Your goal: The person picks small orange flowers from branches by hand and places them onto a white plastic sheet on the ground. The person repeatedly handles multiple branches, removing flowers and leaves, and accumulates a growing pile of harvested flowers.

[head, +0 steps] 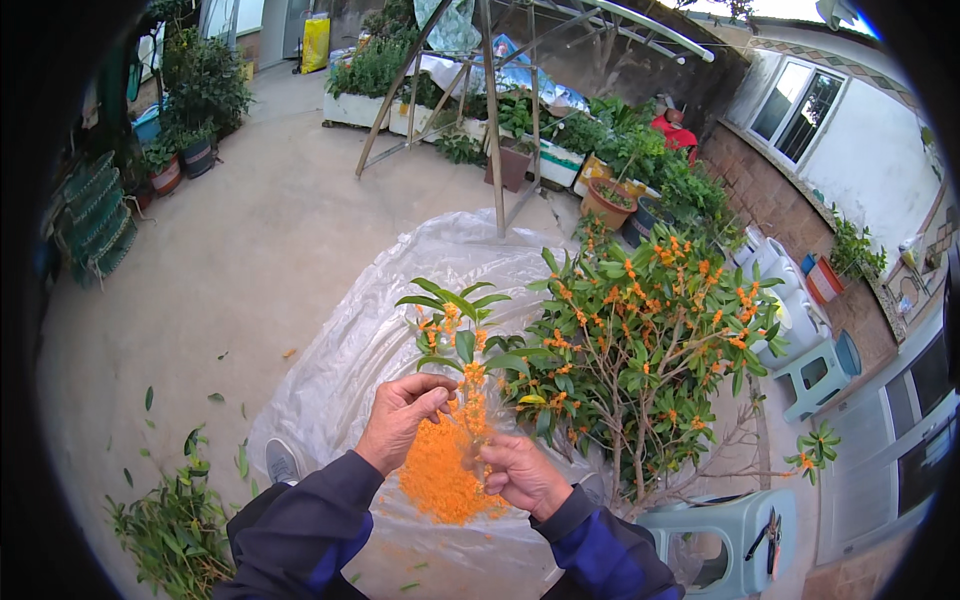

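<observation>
In front of me stands a leafy cut sprig of orange osmanthus point(472, 367), its stem lined with blossom clusters. My right hand point(521, 472) has its fingers closed around the sprig's lower end, where the picture is blurred. Thumb and forefinger of my left hand point(409, 420) come together at the left side of the blossoms; whether they pinch any is hidden. Beneath both hands lies a heap of loose orange blossoms point(435, 480) on a clear plastic sheet point(352, 352). Large flowering osmanthus branches point(637, 352) rest on the sheet's right side.
Pruning shears point(772, 540) lie on a pale plastic stool point(720, 517) at lower right. Stripped leafy twigs point(176, 525) are piled at lower left. A metal frame point(491, 112) stands on the sheet's far edge, before planter boxes point(360, 110). My shoe point(282, 461) touches the sheet.
</observation>
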Demonstrator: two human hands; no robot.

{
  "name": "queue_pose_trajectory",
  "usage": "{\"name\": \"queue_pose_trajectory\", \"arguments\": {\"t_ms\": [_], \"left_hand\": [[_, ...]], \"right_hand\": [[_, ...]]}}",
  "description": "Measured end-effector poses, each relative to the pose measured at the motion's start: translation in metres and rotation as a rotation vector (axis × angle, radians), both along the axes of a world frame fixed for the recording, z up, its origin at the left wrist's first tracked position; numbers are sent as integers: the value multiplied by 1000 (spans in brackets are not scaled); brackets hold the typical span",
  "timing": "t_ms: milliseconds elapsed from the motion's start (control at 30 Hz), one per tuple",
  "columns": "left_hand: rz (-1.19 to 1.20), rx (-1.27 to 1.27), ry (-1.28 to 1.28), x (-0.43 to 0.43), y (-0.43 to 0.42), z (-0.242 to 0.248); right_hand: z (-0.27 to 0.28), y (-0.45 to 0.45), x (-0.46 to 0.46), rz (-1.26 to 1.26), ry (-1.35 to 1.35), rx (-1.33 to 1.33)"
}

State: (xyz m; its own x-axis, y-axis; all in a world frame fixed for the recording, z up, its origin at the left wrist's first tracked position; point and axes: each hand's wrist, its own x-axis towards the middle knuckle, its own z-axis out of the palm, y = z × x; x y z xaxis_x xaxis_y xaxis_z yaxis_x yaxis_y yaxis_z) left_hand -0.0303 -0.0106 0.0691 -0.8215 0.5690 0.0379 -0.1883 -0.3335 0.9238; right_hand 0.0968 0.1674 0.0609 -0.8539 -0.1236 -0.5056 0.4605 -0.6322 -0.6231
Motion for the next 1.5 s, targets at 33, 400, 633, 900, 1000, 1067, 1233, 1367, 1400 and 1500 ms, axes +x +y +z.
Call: {"name": "queue_pose_trajectory", "arguments": {"t_ms": [33,400,633,900,1000,1067,1233,1367,1400,1500], "left_hand": [[-6,9,-29,3,-2,0],[-47,-45,-169,0,2,-13],[-53,-43,-202,3,0,-12],[-17,-116,-202,10,8,-11],[-14,-151,-242,15,8,-13],[-41,-173,-284,17,14,-18],[-41,-141,-325,20,17,-20],[1,-117,-364,19,17,-28],[0,-108,-355,19,17,-29],[11,-79,-344,21,18,-33]], "right_hand": [[-4,-3,1,3,0,10],[-24,-14,-9,147,-24,23],[-18,-9,-9,110,20,284],[6,18,-31,-359,536,1035],[19,17,-34,-319,689,1292],[11,18,-32,-301,722,1335],[6,10,-28,-225,646,1331],[-3,4,-30,-208,710,1363],[-3,2,-30,-196,704,1374],[-7,-3,-30,-198,712,1405]]}}
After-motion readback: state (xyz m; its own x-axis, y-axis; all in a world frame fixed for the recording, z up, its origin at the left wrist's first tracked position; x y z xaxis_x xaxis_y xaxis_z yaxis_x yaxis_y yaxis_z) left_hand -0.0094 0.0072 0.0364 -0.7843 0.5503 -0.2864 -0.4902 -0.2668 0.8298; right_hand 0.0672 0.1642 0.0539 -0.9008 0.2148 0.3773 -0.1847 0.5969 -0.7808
